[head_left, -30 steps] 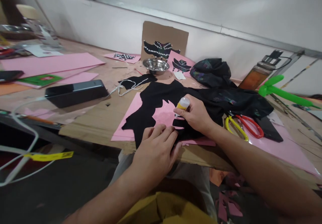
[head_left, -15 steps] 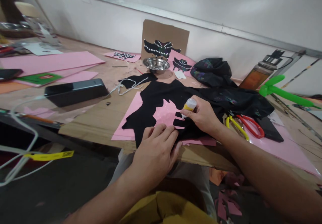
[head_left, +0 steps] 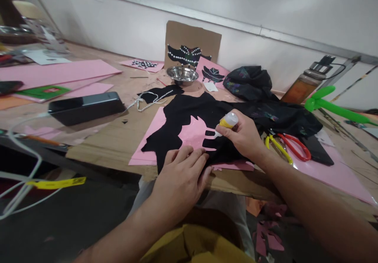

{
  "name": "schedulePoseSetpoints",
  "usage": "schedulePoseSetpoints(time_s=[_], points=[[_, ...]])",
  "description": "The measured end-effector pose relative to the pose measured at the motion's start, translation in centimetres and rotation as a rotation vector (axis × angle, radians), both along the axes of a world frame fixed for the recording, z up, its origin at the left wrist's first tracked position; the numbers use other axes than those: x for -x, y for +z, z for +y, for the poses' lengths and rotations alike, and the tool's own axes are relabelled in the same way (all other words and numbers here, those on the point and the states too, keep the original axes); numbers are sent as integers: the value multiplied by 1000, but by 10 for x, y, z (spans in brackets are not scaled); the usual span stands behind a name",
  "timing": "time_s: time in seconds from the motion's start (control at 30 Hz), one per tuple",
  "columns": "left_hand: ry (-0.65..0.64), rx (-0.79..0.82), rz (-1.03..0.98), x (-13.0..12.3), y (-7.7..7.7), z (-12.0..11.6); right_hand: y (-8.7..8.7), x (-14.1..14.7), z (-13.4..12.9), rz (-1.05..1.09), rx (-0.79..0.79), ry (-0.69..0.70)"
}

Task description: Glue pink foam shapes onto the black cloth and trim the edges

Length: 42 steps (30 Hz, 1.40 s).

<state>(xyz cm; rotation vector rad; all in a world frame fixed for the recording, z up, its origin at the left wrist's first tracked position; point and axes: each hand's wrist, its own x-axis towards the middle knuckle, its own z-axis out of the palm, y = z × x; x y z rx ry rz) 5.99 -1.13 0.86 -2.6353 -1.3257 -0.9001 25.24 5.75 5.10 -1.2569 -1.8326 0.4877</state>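
Observation:
A pink paper cutout [head_left: 193,132] with pointed edges and thin prongs lies on black cloth [head_left: 168,131]. My left hand [head_left: 183,176] rests flat over the cutout's lower edge and the cloth, fingers spread a little, holding nothing. In my right hand [head_left: 243,135] is a small glue bottle [head_left: 228,122] with a white base and yellow label. It is tilted, its nozzle down at the tips of the upper prongs. Pink sheets [head_left: 143,152] show under the cloth, on top of cardboard [head_left: 100,149].
Behind the cloth are a metal bowl [head_left: 182,75] and beaded black pieces [head_left: 189,56]. A black device [head_left: 87,107] stands left. Right are red-handled [head_left: 295,147] and yellow-handled tools [head_left: 279,150], a bottle of amber liquid [head_left: 302,84] and a green balloon [head_left: 339,109].
My right hand and the glue bottle have moved slightly right, and the bottle leans over more. My left hand stays on the cutout. The view has shifted a little.

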Motion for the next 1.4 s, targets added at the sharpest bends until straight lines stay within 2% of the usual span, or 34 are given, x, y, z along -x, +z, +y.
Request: schedulePoseSetpoints(time_s=[0.2,0.43,0.67,0.9,1.17,1.4], points=[[-6,-22,-3,2,-4,-1,-5,7,-6,84,44,92],[-14,-16,-23,1,-4,-1,-1,2,-4,88,-87,-76],[-15,-54,-34,3,-4,0,-5,5,-4,145,-50,1],[-21,-96,-40,4,-4,0,1,3,-5,260,-157,-69],[-21,-99,-105,12,-9,-5,1,10,-9,306,-167,10],[-21,-101,-123,11,-9,-5,9,10,-8,456,-205,-44]])
